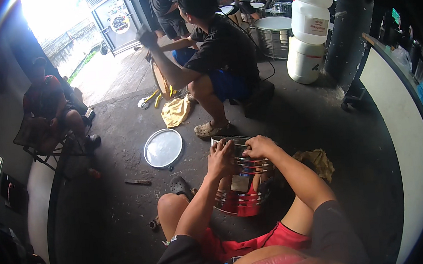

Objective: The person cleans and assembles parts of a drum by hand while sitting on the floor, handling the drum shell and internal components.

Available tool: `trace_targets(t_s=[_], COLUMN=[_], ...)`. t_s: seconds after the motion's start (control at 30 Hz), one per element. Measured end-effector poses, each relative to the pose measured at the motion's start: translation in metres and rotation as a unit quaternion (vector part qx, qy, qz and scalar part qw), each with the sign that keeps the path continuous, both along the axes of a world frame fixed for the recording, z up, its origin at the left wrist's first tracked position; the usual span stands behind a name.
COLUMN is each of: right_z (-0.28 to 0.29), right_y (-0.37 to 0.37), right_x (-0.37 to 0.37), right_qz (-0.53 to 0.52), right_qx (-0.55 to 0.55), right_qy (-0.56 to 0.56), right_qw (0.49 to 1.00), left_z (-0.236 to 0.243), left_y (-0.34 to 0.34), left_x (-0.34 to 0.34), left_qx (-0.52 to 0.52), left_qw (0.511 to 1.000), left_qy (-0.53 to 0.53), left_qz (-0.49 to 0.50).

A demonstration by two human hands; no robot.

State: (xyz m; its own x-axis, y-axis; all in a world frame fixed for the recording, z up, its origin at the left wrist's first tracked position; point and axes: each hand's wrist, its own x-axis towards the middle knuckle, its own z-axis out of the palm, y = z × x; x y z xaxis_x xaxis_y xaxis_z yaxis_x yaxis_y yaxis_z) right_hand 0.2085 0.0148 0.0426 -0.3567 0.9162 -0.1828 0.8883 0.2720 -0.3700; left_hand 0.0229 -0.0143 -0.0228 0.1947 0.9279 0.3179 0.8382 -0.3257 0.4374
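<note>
A shiny chrome drum shell (241,199) stands upright on the floor between my legs, its polished side mirroring the red of my shorts. My left hand (222,159) grips the near left of its top rim, fingers bent over the edge. Across the rim to the right, my right hand (259,147) is closed with curled fingers at the edge; whether something small is also in it I cannot tell. The drum's inside is mostly hidden by my hands. Left of the drum, a round drumhead (163,148) with a metal hoop lies flat on the floor.
A dark flat bar (138,182) and a small metal piece (154,223) lie at left. Yellowish cloths (175,112) rest on the floor, one right of the drum. A person (230,56) sits ahead with a drum; another (50,105) sits left. White containers (306,57) are stacked behind.
</note>
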Motion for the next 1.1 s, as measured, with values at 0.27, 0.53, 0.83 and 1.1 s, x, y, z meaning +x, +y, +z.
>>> trace_targets(t_s=[0.27,0.53,0.83,1.1], right_z=[0.006,-0.003,-0.007,-0.002], right_y=[-0.002,0.002,0.006,0.002], right_x=[0.003,0.008,0.009,0.01], right_qz=[-0.015,0.06,0.119,0.052], right_qx=[-0.02,-0.025,0.097,0.015], right_qy=[0.014,0.042,-0.021,0.009], right_qw=[1.0,0.997,0.988,0.999], left_z=[0.033,0.033,0.012,0.006], left_y=[-0.009,-0.013,-0.01,-0.01], left_x=[0.0,0.003,0.011,0.007], left_qx=[0.005,0.058,-0.027,0.017], left_qw=[0.999,0.995,0.992,0.999], left_qy=[-0.01,0.04,-0.121,-0.046], left_qz=[-0.031,0.07,0.02,0.016])
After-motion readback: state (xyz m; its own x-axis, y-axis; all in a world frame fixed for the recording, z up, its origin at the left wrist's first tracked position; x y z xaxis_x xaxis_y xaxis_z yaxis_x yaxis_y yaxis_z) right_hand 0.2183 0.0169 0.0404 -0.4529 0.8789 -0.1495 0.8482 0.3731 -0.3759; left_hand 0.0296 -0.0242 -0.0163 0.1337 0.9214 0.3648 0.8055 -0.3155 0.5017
